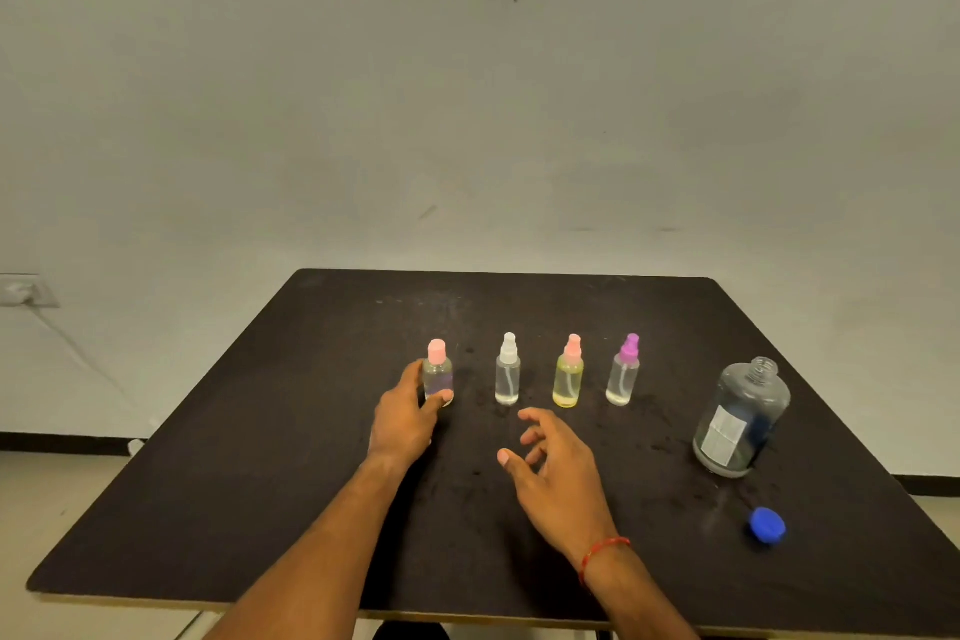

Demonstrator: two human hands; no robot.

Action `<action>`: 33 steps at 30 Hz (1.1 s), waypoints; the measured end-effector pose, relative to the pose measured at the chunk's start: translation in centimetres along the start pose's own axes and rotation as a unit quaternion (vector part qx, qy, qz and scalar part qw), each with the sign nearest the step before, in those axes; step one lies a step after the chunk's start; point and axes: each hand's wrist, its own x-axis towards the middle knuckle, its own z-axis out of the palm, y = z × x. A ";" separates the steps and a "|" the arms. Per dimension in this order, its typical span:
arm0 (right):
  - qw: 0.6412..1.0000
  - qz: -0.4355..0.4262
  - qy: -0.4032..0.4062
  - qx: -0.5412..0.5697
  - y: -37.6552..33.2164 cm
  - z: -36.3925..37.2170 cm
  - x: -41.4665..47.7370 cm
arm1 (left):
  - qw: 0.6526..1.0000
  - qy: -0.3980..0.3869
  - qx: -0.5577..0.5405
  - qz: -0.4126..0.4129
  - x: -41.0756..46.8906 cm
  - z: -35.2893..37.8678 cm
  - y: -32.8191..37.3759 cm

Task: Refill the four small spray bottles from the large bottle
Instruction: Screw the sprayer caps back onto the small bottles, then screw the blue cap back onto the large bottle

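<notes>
Four small bottles stand in a row on the black table (270, 483). My left hand (402, 418) grips the leftmost one, a clear bottle with a pink cap (439, 374). To its right stand a clear bottle with a white sprayer (508, 372), a yellow bottle with a pink sprayer (569, 374) and a clear bottle with a purple sprayer (624, 372). My right hand (550, 468) hovers in front of the row with relaxed fingers, holding nothing. The large clear bottle (740, 418) stands uncapped at the right. Its blue cap (768, 525) lies nearer to me.
Small wet spots dot the table around the bottles. A pale wall rises behind the table's far edge. The floor shows past the left and right edges.
</notes>
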 end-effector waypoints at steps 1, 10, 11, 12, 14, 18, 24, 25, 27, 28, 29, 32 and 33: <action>1.000 0.001 0.002 0.003 0.1 -0.3 -0.1 | 1.000 0.004 -0.006 0.002 -0.1 -0.1 0.1; 1.000 0.003 0.021 0.020 2.5 -3.3 -1.9 | 0.987 0.127 -0.100 0.003 -1.8 -0.6 1.4; 0.999 0.001 0.026 0.022 2.8 -3.7 -2.1 | 0.983 0.150 -0.107 0.007 -2.4 -0.6 1.7; 0.999 -0.002 0.030 0.023 3.0 -4.1 -2.3 | 0.979 0.167 -0.113 0.017 -3.0 -0.5 2.1; 0.999 -0.011 0.038 0.023 3.4 -4.8 -2.8 | 0.973 0.184 -0.135 0.034 -4.3 0.1 3.1; 0.999 -0.031 0.039 0.012 3.7 -6.1 -4.0 | 0.963 0.187 -0.174 0.085 -7.1 1.7 5.9; 0.996 -0.050 0.074 -0.011 4.9 -9.2 -5.2 | 0.967 0.113 -0.188 0.127 -10.2 4.7 9.6; 0.995 -0.049 0.083 -0.011 5.3 -9.9 -5.4 | 0.968 0.100 -0.188 0.131 -10.5 5.4 10.2; 0.994 -0.038 0.102 -0.007 6.2 -11.1 -5.7 | 0.969 0.072 -0.197 0.131 -10.9 6.7 11.2; 0.993 -0.031 0.114 -0.007 6.7 -11.7 -5.9 | 0.969 0.056 -0.204 0.130 -11.1 7.4 11.6; 0.992 -0.025 0.126 -0.012 7.2 -12.3 -6.1 | 0.968 0.040 -0.209 0.131 -11.2 8.1 12.2; 0.987 -0.007 0.152 -0.046 8.7 -14.0 -6.5 | 0.965 -0.005 -0.229 0.130 -11.9 10.3 14.2; 0.987 0.007 0.154 -0.055 9.2 -14.6 -6.7 | 0.963 -0.018 -0.235 0.127 -12.0 11.0 14.8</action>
